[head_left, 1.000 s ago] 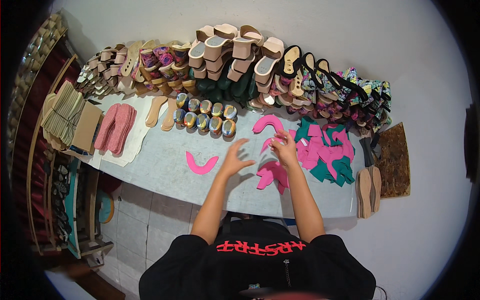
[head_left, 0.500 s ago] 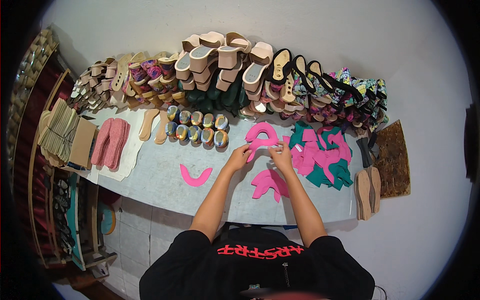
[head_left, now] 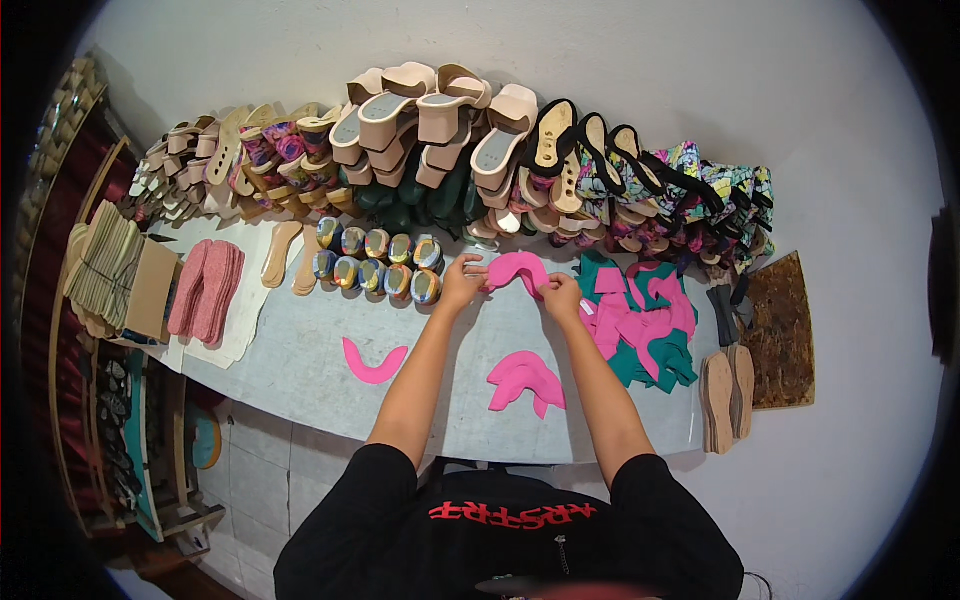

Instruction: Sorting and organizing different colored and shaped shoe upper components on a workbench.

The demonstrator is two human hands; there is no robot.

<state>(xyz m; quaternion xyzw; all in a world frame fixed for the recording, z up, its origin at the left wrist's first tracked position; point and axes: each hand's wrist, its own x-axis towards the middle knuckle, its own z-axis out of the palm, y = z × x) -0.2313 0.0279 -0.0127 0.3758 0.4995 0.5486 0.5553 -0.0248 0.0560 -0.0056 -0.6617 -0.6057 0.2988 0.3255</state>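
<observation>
A curved pink arch-shaped fabric piece (head_left: pixel 517 264) lies over the table's middle, its ends pointing toward me. My left hand (head_left: pixel 462 282) has its fingers at the left end of this piece. At its right end, my right hand (head_left: pixel 563 298) pinches the edge. Any pieces beneath it are hard to make out. Nearer to me is a small overlapping group of pink arches (head_left: pixel 526 379). A single pink arch (head_left: pixel 374 367) lies apart to the left, opening away from me. Right of my hands is a loose pile of pink and green pieces (head_left: pixel 640 322).
Stacked sandals (head_left: pixel 440 120) line the back against the wall. Several patterned rolled items (head_left: pixel 372 275) stand in two rows, left of centre. Farther left are pink insoles (head_left: pixel 208 290) and a cardboard box (head_left: pixel 155 295). Beige soles (head_left: pixel 728 398) and a brown board (head_left: pixel 783 330) sit at the right.
The held pink piece has gone from an S-like bend in front of another arch to lying in line over that spot. Both hands moved slightly outward, and the whole view shifted a little.
</observation>
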